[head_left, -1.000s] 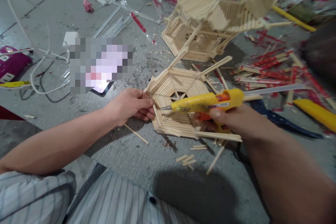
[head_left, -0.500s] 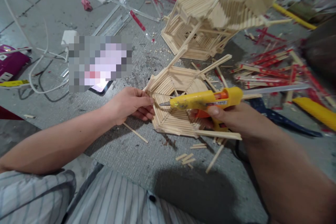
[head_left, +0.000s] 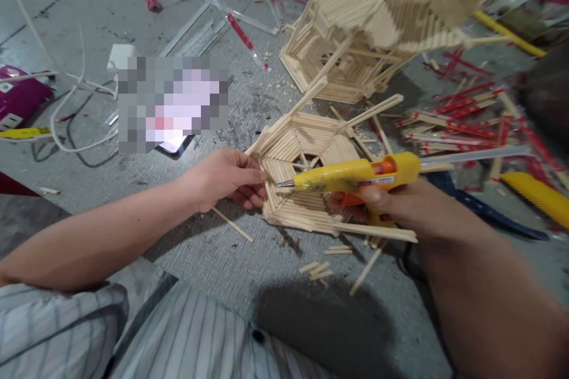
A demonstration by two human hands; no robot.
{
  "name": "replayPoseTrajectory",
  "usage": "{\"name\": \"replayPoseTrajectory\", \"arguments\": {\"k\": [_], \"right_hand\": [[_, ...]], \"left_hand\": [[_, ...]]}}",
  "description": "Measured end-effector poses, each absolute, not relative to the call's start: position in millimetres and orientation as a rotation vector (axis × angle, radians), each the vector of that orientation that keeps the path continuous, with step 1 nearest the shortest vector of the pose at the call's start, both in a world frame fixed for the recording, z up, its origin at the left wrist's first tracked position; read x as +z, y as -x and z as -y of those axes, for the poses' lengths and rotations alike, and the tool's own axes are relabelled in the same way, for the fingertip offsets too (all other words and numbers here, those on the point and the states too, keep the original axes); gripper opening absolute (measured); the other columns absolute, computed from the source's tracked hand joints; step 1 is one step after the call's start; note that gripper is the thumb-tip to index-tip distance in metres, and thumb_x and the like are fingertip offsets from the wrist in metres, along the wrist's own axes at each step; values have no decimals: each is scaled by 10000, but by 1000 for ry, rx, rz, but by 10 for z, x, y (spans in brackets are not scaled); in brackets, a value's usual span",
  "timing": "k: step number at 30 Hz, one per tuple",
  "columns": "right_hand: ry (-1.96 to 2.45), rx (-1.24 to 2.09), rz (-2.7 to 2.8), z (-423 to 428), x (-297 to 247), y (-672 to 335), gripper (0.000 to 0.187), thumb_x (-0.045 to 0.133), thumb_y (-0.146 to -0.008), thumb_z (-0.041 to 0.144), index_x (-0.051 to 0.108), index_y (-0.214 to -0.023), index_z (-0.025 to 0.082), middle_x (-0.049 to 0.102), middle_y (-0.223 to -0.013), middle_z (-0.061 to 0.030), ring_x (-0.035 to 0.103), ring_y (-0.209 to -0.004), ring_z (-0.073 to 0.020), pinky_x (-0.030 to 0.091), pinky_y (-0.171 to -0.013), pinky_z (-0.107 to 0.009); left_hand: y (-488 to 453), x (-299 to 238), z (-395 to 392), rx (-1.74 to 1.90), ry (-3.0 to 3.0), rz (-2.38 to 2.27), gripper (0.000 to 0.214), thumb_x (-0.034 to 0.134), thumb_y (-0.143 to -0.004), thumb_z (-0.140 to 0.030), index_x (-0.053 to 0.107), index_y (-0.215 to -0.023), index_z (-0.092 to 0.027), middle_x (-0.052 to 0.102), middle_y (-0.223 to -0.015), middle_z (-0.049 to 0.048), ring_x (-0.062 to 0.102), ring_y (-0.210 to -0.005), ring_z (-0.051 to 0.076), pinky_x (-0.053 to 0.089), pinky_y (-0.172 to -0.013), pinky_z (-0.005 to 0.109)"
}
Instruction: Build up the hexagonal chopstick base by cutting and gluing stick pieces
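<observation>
My left hand pinches the left edge of an eight-sided frame built from thin wooden sticks, which lies on the grey table. Wrapped in my right hand is a yellow and orange hot glue gun, a clear glue stick poking out of its back. Its metal nozzle points left, just over the frame's left panel and close to my left fingertips; whether it touches the wood I cannot tell. Under my left wrist, a loose wooden stick slants toward me.
A larger stick structure stands behind the frame. Red-and-clear wrapped sticks are heaped at right, near a yellow comb-like piece. A lit phone, partly blurred out, and a white cable lie left. Short stick offcuts lie in front.
The view has shifted slightly, moving everything a little to the right. The glue gun's nozzle sits slightly lower over the frame. My left hand keeps its pinch on the edge.
</observation>
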State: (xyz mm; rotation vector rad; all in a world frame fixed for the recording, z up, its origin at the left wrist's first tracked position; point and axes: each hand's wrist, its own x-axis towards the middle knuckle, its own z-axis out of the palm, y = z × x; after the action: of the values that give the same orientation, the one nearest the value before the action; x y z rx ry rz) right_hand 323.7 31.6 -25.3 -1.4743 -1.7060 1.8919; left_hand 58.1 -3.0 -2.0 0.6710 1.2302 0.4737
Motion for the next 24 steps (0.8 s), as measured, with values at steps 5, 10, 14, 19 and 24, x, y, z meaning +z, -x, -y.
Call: {"name": "replayPoseTrajectory", "arguments": {"k": [5,10,14,19,24], "right_hand": [[1452,1882,1774,-323,-245,-3246,561,622,-569,693,674,-735,159,560,-596,-30,434,-482,-99,345,-417,-221],[1455,1878,1760,-320,-242,-3264,530,636,-565,685,657,-676,167,527,-534,-18,447,-488,-107,367,-424,-220],[1479,1856,1748,-324,-277,-3297,529,638,-557,690,632,-623,165,528,-523,-15,449,-478,-100,365,-420,-214],[1527,1847,1762,-330,-260,-3321,525,651,-524,698,626,-567,175,550,-527,-24,474,-468,-109,403,-414,-229],[1530,1781,1822,-311,-121,-3247,507,657,-495,704,687,-633,218,645,-597,-39,577,-515,-155,481,-443,-259]], "left_hand": [[-601,-17,31,470,-665,-1249,182,560,-791,-166,562,-613,-125,629,-550,9,569,-466,65,468,-522,201],[-613,-13,27,483,-665,-1249,201,547,-801,-155,559,-603,-126,623,-547,0,557,-455,57,466,-525,200],[-612,-6,28,485,-660,-1246,194,555,-796,-154,562,-605,-121,623,-541,2,557,-455,58,468,-524,201],[-606,-12,29,494,-650,-1239,185,573,-790,-167,566,-612,-116,632,-546,10,557,-459,59,468,-525,200],[-606,-23,26,493,-658,-1241,193,569,-798,-176,573,-615,-115,635,-549,10,564,-461,61,475,-534,205]]}}
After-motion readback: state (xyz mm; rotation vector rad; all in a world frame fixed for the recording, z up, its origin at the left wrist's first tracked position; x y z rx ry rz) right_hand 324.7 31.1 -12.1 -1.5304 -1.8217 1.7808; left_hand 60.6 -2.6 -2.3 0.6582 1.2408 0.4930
